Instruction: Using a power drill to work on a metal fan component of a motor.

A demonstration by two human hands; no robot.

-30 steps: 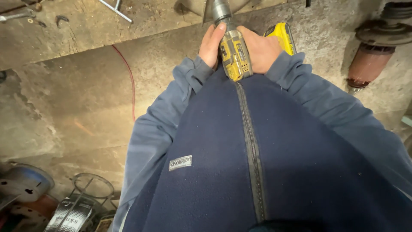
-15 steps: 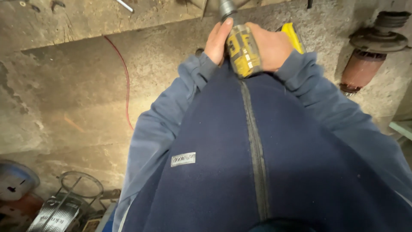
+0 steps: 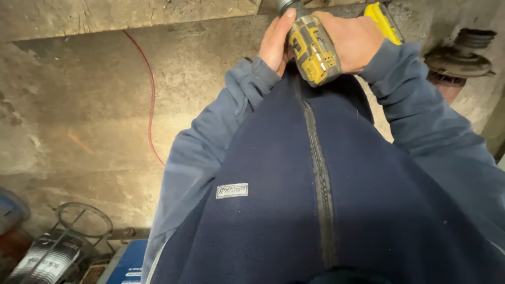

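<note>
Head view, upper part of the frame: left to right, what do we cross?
Red cable on the concrete wall → left hand → yellow cordless drill → right hand → rusty pulley wheel at the right edge.

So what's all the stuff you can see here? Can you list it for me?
Yellow and black cordless power drill: one, top middle, held in both hands.
Thin red cable: one, running down the grey concrete wall at left.
Round black wire stand: one, bottom left.
Blue flat box: one, bottom edge, left of the jacket.
Rusty round metal pulley part: one, brownish grey, upper right.
Dark navy fleece jacket with a black zip: one, fills the middle, worn by the person.
Left hand: one, against the drill's left side.
Right hand: one, wrapped around the drill's body.
</note>
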